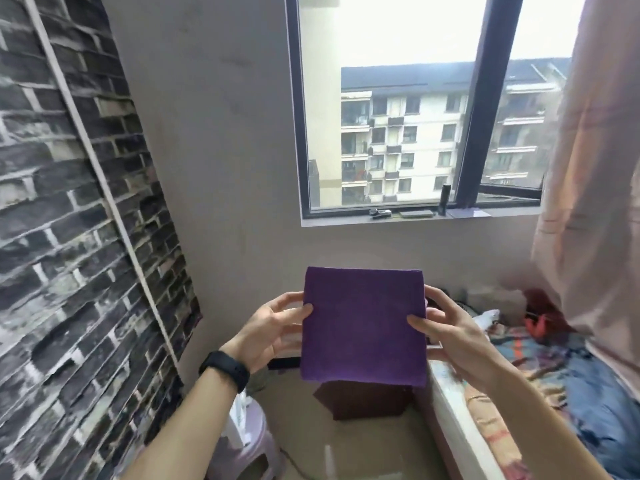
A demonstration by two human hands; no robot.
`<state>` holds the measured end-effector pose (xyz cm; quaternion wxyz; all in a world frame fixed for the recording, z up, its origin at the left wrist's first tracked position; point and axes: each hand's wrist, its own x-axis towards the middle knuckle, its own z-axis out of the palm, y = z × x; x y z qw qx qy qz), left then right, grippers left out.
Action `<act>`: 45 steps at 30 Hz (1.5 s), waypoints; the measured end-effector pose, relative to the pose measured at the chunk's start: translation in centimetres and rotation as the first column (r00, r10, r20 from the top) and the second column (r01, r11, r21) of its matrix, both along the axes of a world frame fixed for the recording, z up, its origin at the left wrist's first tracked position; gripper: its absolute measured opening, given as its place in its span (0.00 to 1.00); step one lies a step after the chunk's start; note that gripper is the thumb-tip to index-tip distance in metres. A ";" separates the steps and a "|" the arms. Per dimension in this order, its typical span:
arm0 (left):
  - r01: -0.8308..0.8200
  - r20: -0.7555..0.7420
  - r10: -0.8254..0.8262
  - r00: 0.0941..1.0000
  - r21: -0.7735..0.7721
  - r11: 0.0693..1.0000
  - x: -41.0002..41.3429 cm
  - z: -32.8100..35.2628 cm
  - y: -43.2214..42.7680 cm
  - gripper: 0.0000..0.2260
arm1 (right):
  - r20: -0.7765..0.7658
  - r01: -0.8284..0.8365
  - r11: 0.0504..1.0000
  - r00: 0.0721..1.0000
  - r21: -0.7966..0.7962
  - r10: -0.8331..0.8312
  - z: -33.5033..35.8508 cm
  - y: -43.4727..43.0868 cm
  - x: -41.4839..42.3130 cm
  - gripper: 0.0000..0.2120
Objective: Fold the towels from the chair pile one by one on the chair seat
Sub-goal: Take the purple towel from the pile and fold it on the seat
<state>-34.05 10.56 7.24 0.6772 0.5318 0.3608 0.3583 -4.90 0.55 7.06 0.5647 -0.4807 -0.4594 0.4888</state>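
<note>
A purple towel [363, 323], folded into a flat square, hangs upright in the air in front of me. My left hand [273, 330] pinches its left edge, thumb on the near face and fingers behind. My right hand [440, 327] pinches the right edge the same way. A black band sits on my left wrist. Below the towel a dark brown piece of furniture [367, 398] shows on the floor; whether it is the chair is unclear. No towel pile is visible.
A brick-patterned wall panel [69, 237] runs along the left. A pale plastic stool [249, 434] stands at the lower left. A bed with patterned bedding [554, 368] fills the right side under a pink curtain [588, 168]. The window sill [415, 216] carries small items.
</note>
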 end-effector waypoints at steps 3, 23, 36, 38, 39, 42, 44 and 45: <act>0.001 -0.027 -0.001 1.000 0.005 1.000 2.5 -0.4 5.3 0.21 | -0.017 0.037 0.999 0.999 0.006 -0.037 -0.7 4.9 2.1 0.21; -0.204 -0.212 0.152 0.965 -0.250 0.946 17.1 -15.5 36.8 0.10 | -0.041 -0.033 0.909 0.999 -0.415 0.018 -14.9 40.3 15.7 0.19; -0.253 -0.442 -0.063 0.895 -0.618 0.744 23.3 -33.6 53.4 0.08 | 0.067 0.095 0.516 0.995 -0.852 -0.073 -31.7 56.1 19.0 0.12; -0.272 -0.502 -0.092 0.860 -0.603 0.750 24.1 -34.5 56.0 0.12 | 0.074 0.108 0.487 0.993 -0.867 -0.089 -32.7 58.9 19.5 0.13; -0.293 -0.535 -0.095 0.839 -0.593 0.750 24.6 -35.1 57.5 0.13 | 0.072 0.110 0.475 0.993 -0.873 -0.098 -33.3 60.4 19.8 0.13; -0.271 -0.684 -0.134 0.717 -0.450 0.851 25.4 -36.0 61.1 0.13 | 0.074 0.117 0.491 0.992 -0.863 -0.106 -35.2 64.6 20.2 0.14; -0.247 -0.797 -0.136 0.588 -0.337 0.908 25.9 -37.7 63.8 0.15 | 0.077 0.108 0.499 0.994 -0.860 -0.081 -37.6 67.6 20.6 0.14; -0.228 -0.845 -0.149 0.514 -0.302 0.926 26.1 -38.3 64.8 0.15 | 0.069 0.091 0.501 0.996 -0.861 -0.062 -38.9 68.9 20.7 0.14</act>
